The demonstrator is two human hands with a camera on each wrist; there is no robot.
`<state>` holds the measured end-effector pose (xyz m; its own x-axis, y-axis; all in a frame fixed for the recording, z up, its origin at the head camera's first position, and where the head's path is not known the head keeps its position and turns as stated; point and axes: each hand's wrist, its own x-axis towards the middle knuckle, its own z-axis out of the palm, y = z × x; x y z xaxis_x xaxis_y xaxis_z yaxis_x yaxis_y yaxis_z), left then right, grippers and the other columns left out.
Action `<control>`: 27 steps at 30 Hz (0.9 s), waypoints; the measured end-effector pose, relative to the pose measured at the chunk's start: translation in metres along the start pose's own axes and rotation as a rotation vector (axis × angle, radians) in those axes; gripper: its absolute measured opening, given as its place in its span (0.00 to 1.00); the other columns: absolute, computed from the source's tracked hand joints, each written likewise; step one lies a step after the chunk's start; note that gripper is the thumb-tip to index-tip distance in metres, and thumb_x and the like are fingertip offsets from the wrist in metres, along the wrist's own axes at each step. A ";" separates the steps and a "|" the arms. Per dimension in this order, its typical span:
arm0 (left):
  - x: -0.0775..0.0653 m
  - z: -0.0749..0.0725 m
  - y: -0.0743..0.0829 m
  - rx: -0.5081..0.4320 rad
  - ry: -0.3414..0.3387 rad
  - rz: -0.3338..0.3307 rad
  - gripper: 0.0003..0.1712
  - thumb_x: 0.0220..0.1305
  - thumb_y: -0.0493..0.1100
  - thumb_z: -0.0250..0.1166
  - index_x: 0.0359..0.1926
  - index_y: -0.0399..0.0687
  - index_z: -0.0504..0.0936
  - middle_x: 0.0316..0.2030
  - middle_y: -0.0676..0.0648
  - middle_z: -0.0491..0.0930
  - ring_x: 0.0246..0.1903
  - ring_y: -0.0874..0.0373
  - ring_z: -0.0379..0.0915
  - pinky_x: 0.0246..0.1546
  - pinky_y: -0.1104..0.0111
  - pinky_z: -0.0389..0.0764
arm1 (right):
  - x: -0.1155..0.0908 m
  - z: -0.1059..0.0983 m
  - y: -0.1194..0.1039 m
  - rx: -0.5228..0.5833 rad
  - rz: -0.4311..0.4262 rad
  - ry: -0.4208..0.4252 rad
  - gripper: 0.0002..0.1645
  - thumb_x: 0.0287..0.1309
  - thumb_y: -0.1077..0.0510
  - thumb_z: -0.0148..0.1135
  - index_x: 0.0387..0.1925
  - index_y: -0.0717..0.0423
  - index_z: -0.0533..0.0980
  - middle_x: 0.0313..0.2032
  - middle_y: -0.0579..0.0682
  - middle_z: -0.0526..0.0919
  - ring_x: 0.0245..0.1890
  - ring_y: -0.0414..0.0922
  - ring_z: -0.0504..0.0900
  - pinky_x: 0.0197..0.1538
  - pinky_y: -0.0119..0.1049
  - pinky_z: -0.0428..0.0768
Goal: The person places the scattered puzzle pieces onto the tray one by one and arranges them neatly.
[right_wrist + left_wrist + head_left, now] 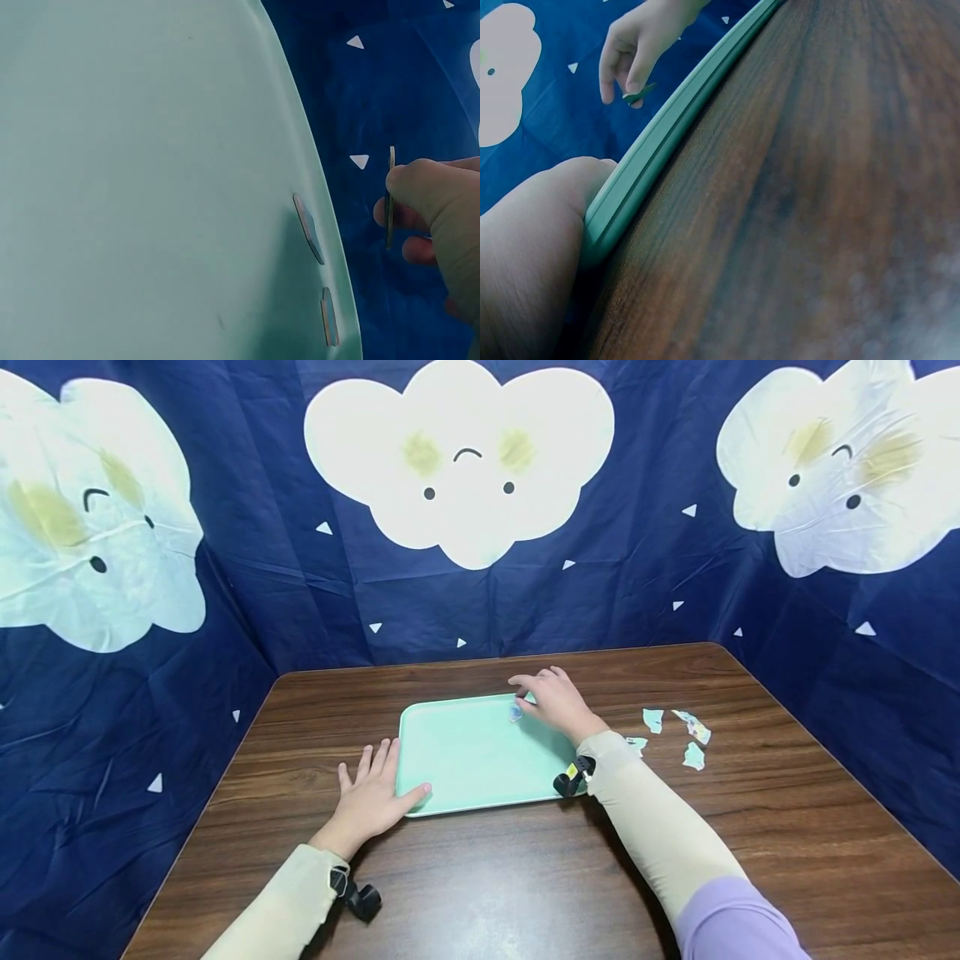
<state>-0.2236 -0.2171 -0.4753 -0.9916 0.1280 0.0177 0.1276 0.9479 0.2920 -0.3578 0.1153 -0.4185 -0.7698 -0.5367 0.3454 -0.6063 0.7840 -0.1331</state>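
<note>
The fingers (409, 217) and thumb of my right hand (555, 700) were clamped on a thin flat piece (390, 199), which the right wrist view showed edge-on. I held it up near the far edge of a mint-green tray (465, 760), toward the tray's right end; what its face looked like I could not tell. Two more thin pieces (307, 229) lay on the tray close to its rim, one just beside the other.

The straight fingers of my left hand (375, 797) were spread apart beside the tray's left edge, over the brown wooden table (480, 877), and that thumb lay across the near left corner of the rim. On the table, off the tray's right side, were four irregular fragments (694, 756) in pale green and white, one of them partly hidden behind my right sleeve (660, 818). Beyond the table hung a dark blue cloth (300, 593) with white clouds (461, 443).
</note>
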 end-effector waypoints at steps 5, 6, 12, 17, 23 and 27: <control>0.000 0.000 0.000 -0.002 -0.009 -0.003 0.66 0.61 0.84 0.46 0.81 0.41 0.41 0.79 0.35 0.42 0.78 0.34 0.32 0.66 0.28 0.27 | 0.004 0.005 -0.003 0.006 -0.012 -0.002 0.25 0.67 0.53 0.67 0.64 0.50 0.77 0.43 0.42 0.89 0.52 0.51 0.81 0.71 0.58 0.62; 0.000 0.000 0.000 -0.003 -0.010 -0.004 0.67 0.60 0.84 0.46 0.81 0.41 0.41 0.79 0.35 0.42 0.78 0.34 0.32 0.66 0.28 0.27 | 0.005 0.006 -0.004 0.009 -0.020 0.003 0.25 0.67 0.53 0.67 0.63 0.50 0.77 0.43 0.42 0.89 0.51 0.51 0.81 0.70 0.58 0.63; 0.000 -0.001 0.000 -0.007 -0.009 -0.004 0.67 0.60 0.85 0.46 0.81 0.41 0.41 0.79 0.36 0.42 0.78 0.34 0.32 0.66 0.28 0.27 | 0.010 0.010 -0.011 0.023 -0.040 -0.007 0.24 0.67 0.54 0.67 0.63 0.51 0.77 0.43 0.42 0.89 0.51 0.51 0.81 0.70 0.56 0.64; -0.001 -0.001 0.000 -0.004 -0.014 -0.005 0.67 0.60 0.85 0.46 0.81 0.41 0.41 0.79 0.36 0.42 0.78 0.34 0.31 0.66 0.28 0.27 | 0.014 0.014 -0.017 0.027 -0.045 -0.036 0.24 0.68 0.53 0.66 0.64 0.51 0.77 0.44 0.41 0.89 0.51 0.50 0.81 0.70 0.56 0.63; -0.001 -0.002 0.002 -0.005 -0.020 -0.015 0.66 0.61 0.83 0.47 0.81 0.42 0.41 0.80 0.36 0.41 0.78 0.35 0.31 0.66 0.29 0.27 | 0.018 0.017 -0.023 0.027 -0.059 -0.045 0.24 0.68 0.54 0.65 0.63 0.51 0.77 0.44 0.42 0.89 0.51 0.50 0.81 0.70 0.56 0.64; 0.000 -0.003 0.003 0.002 -0.022 -0.018 0.66 0.61 0.83 0.47 0.81 0.42 0.40 0.80 0.37 0.41 0.78 0.36 0.31 0.66 0.29 0.27 | 0.021 0.022 -0.025 0.034 -0.069 -0.052 0.24 0.68 0.54 0.65 0.64 0.51 0.76 0.44 0.42 0.89 0.50 0.50 0.81 0.70 0.55 0.64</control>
<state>-0.2228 -0.2153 -0.4719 -0.9931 0.1168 -0.0086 0.1093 0.9507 0.2902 -0.3635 0.0774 -0.4282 -0.7345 -0.6056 0.3063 -0.6644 0.7336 -0.1427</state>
